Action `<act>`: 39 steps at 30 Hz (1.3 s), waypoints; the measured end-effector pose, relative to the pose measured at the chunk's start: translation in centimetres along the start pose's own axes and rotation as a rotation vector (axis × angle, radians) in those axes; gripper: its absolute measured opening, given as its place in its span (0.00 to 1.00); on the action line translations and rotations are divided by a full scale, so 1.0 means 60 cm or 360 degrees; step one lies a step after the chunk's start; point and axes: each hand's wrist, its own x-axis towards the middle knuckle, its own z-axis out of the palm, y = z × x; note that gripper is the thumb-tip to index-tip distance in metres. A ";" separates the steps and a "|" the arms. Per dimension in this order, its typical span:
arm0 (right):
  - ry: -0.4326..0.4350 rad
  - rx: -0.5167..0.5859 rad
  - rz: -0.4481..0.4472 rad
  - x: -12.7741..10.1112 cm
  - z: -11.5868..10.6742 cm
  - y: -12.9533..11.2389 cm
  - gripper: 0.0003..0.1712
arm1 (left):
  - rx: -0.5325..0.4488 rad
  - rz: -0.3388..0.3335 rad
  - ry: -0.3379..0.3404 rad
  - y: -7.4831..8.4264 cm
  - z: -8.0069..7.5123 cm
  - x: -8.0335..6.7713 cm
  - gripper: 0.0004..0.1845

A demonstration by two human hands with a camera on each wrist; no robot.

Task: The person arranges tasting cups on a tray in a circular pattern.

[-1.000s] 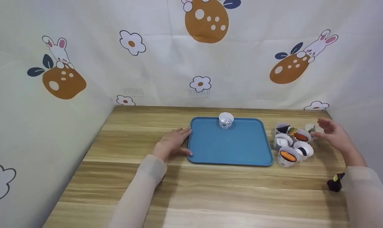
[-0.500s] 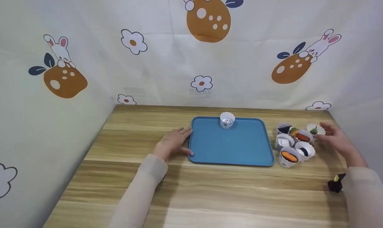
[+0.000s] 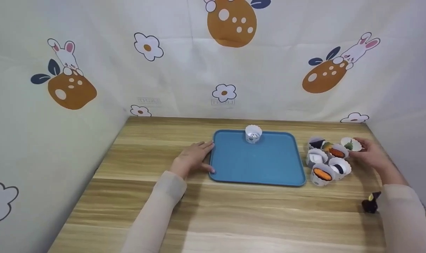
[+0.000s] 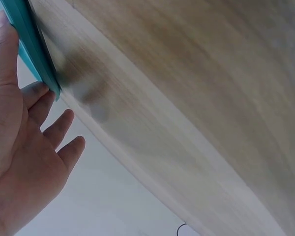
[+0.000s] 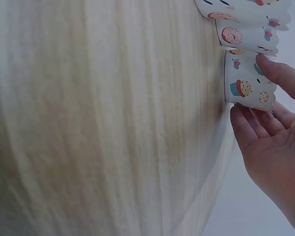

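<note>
— Where is the cup point(image 3: 351, 143) she reaches for?

— At the far right of the table point(image 3: 163, 211), at the back of the cluster of cups point(image 3: 327, 161), just beside the one with orange filling. Her right hand point(image 3: 369, 154) has thumb and fingers curled around its paper wall; I think the grip is only beginning.

— And the left hand point(image 3: 191, 160)?

— It lies flat with straight fingers, touching the left rim of the blue tray point(image 3: 255, 165). It holds nothing. One cup point(image 3: 253, 134) stands already at the far edge of the tray.

— What can go wrong?

— The wall is thin paper, so a hard pinch may crush it, or the filling may tip out. Its neighbours touch it, and a lift to the side could knock them.

— Do the wrist cameras add something?

— Yes. The right one shows the thumb point(image 5: 280, 76) on the printed wall point(image 5: 248, 83), hidden from the head view. The left shows fingers point(image 4: 39, 98) at the tray edge point(image 4: 34, 49).
</note>
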 end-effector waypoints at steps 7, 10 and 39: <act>0.0012 -0.0061 0.0053 -0.001 0.000 0.000 0.39 | 0.0020 0.0024 -0.0008 -0.001 -0.001 0.001 0.56; -0.0014 -0.0067 0.0125 -0.001 -0.001 -0.003 0.41 | 0.0013 0.0019 -0.0007 0.000 -0.002 0.000 0.55; 0.0172 -0.0011 0.0208 -0.027 -0.021 -0.029 0.46 | 0.0059 0.0007 -0.0012 -0.002 0.000 0.003 0.56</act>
